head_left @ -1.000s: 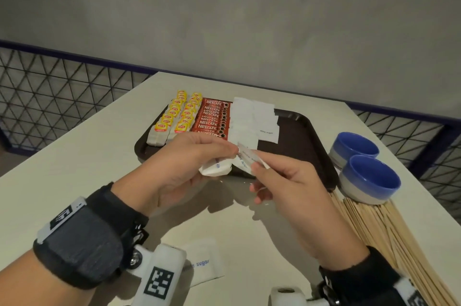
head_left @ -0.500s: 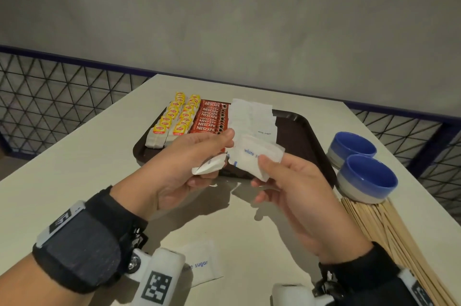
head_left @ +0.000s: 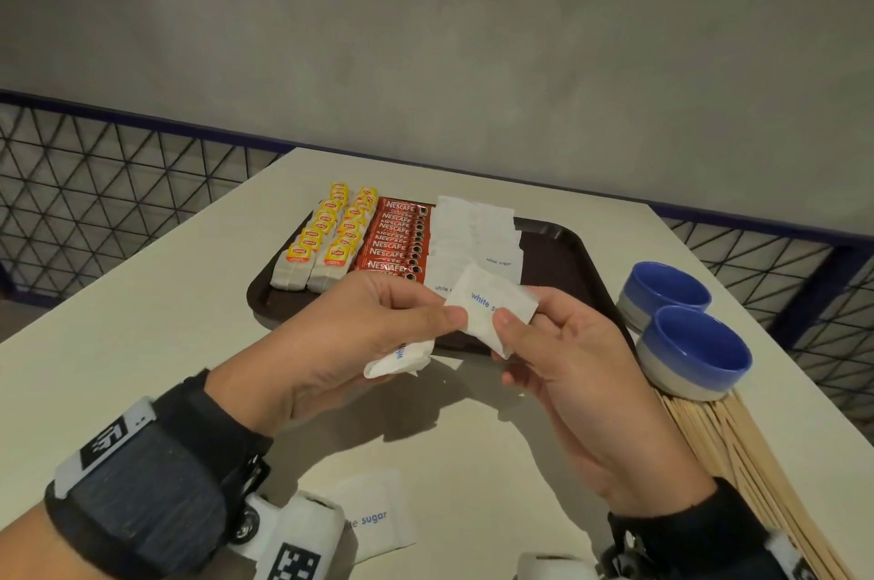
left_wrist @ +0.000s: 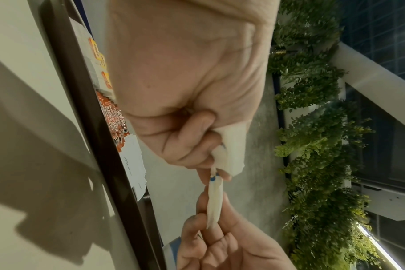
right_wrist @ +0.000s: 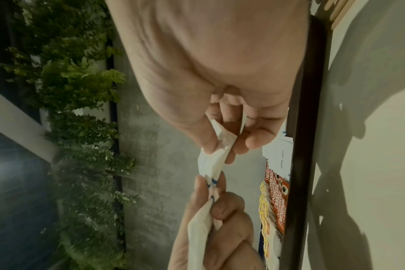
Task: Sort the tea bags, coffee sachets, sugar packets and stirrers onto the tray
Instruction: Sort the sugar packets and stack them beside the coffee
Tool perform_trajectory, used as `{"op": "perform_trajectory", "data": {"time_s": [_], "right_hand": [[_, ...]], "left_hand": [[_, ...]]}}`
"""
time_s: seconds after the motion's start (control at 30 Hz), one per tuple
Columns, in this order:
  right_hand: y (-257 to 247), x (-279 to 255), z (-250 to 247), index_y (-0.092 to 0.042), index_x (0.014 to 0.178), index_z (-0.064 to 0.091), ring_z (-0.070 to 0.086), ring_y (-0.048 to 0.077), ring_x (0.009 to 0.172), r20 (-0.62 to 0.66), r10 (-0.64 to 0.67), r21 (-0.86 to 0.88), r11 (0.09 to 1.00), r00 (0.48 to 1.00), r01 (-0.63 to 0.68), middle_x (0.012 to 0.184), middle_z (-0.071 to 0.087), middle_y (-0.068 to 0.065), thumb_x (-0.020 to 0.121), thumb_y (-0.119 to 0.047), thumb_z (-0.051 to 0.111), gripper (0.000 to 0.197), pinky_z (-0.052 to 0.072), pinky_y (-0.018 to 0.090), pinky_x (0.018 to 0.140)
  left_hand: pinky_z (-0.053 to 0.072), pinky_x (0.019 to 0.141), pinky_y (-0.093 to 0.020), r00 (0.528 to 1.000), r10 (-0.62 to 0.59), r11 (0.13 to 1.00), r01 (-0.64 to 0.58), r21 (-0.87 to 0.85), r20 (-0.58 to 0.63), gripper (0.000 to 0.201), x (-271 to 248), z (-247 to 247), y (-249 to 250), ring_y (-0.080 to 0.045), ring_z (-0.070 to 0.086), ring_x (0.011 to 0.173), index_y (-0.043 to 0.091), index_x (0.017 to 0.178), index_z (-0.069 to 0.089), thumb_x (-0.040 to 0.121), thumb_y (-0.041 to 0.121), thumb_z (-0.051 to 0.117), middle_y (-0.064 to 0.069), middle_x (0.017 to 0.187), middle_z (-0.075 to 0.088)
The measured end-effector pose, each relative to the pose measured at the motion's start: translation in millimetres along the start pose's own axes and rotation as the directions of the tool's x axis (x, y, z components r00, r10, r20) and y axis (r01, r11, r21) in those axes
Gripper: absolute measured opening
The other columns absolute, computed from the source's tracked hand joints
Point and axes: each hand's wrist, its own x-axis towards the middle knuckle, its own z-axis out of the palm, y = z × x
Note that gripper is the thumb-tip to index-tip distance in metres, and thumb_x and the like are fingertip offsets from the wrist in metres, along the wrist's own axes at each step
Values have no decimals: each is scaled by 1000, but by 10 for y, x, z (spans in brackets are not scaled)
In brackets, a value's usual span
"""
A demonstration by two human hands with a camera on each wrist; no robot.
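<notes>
My left hand (head_left: 444,319) grips a small bunch of white sugar packets (head_left: 402,352) just in front of the tray. My right hand (head_left: 506,324) pinches one sugar packet (head_left: 492,307), printed side up, and the left fingertips touch its near corner. The right wrist view shows that packet (right_wrist: 216,155) between thumb and fingers. The dark brown tray (head_left: 558,267) holds rows of yellow-tagged tea bags (head_left: 326,243), red coffee sachets (head_left: 395,239) and white sugar packets (head_left: 477,234). Wooden stirrers (head_left: 738,461) lie on the table at the right.
Two blue bowls (head_left: 693,350) stand right of the tray, beside the stirrers. One loose sugar packet (head_left: 378,515) lies on the white table (head_left: 142,343) near my left wrist. A wire mesh railing (head_left: 94,182) runs beyond the table edges.
The right hand has drawn one packet out of the left hand's bunch and turned it from edge-on to printed side up. Both hands stay close together in front of the tray.
</notes>
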Motion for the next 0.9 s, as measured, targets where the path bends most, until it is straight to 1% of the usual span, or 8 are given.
{"op": "perform_trajectory", "data": {"time_s": [0.13, 0.27, 0.37, 0.43, 0.57, 0.67, 0.77, 0.9], "right_hand": [[0, -22, 70, -16, 102, 72, 72, 5, 75, -90, -106, -83, 992, 990, 98, 90, 79, -5, 92, -7, 69, 14, 52, 15, 60], [-56, -32, 87, -21, 89, 75, 71, 15, 81, -112, -134, -254, 962, 985, 102, 86, 78, -7, 89, -11, 73, 10, 57, 24, 64], [-263, 127, 44, -17, 88, 75, 64, 3, 60, -96, -96, -341, 938, 991, 58, 84, 77, -6, 89, -13, 74, 5, 48, 17, 53], [-455, 382, -49, -15, 91, 74, 61, 4, 55, -133, -93, -410, 912, 987, 31, 81, 75, -3, 91, -11, 73, 4, 46, 20, 53], [-642, 1016, -249, -5, 102, 71, 56, 17, 70, -142, -1, -580, 810, 990, -82, 90, 69, 13, 91, -3, 69, 11, 43, 28, 58], [-506, 1369, -363, -5, 114, 69, 58, 24, 78, -166, 146, -678, 701, 975, -220, 109, 71, 21, 92, -2, 69, 22, 46, 29, 57], [-325, 1579, -404, -3, 113, 70, 61, 27, 85, -178, 214, -753, 598, 961, -273, 112, 71, 22, 92, -2, 70, 21, 50, 29, 56], [-182, 1732, -419, -2, 113, 70, 66, 26, 85, -163, 226, -761, 590, 960, -268, 111, 71, 20, 92, 1, 69, 22, 59, 31, 64]], "left_hand": [[55, 62, -18, 999, 51, 997, -51, 60, -2, 13, -1, -25, -3, -11, 74, 77, 0, 90, 80, 84, 12, 78, -9, 95, 81], [54, 68, -20, 996, 83, 989, -80, 128, -17, 28, 17, -54, -24, -14, 74, 82, 11, 87, 83, 67, 31, 84, -9, 99, 81], [50, 61, -13, 993, 96, 988, -86, 131, -74, 15, 30, -49, -24, -3, 71, 71, 15, 85, 84, 75, 26, 85, 1, 89, 81], [49, 62, -10, 985, 108, 985, -88, 151, -132, 9, 60, -72, -17, 1, 71, 73, 21, 82, 85, 78, 29, 84, 8, 88, 81], [52, 78, -34, 975, 113, 989, -93, 112, -189, 32, 108, -133, -6, -18, 71, 87, 23, 85, 84, 64, 48, 83, 0, 96, 81], [50, 78, -40, 962, 102, 994, -86, 73, -252, 18, 128, -145, 0, -23, 68, 82, 21, 83, 83, 78, 38, 85, -11, 94, 80], [51, 66, -35, 952, 81, 996, -68, 53, -295, 14, 149, -183, -15, -29, 68, 74, 18, 82, 82, 83, 32, 83, -16, 93, 78], [42, 40, -21, 933, 62, 998, -67, -1, -355, 17, 164, -232, -3, -10, 60, 54, 10, 90, 80, 86, 26, 81, -9, 80, 77]]}}
